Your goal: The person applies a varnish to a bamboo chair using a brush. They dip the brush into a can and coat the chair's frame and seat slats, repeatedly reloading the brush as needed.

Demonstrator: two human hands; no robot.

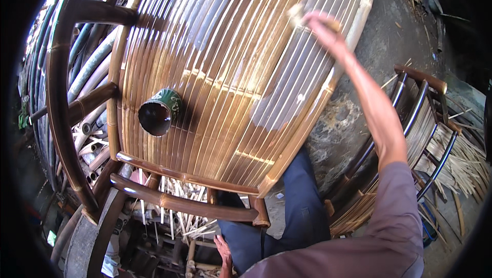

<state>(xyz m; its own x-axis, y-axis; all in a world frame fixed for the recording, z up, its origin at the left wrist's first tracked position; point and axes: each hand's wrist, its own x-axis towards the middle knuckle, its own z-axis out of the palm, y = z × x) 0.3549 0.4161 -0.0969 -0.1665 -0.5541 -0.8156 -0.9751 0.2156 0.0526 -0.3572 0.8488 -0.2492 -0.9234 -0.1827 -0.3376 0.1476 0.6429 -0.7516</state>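
Observation:
My right hand [324, 28], smeared by motion, grips a brush [296, 15] with pale bristles. The brush is at the far right part of a bamboo slat bench seat [215, 124]. Much of that seat looks brown and glossy as if wet, while a strip along its right side and the far middle looks duller and greyer. A green can [174, 105] with a dark inside stands on the seat's left half, its mouth toward me. Low in the view, my left hand [223, 250] hangs beside my thigh with its fingers stretched out, holding nothing I can see.
Dark bamboo rails [59, 88] form the bench's frame at the left. Behind them lie stacked bamboo poles [95, 63]. Another bamboo piece of furniture [410, 109] stands at the right, beside split strips [456, 160] on the floor. More scraps [179, 201] lie under the near rail.

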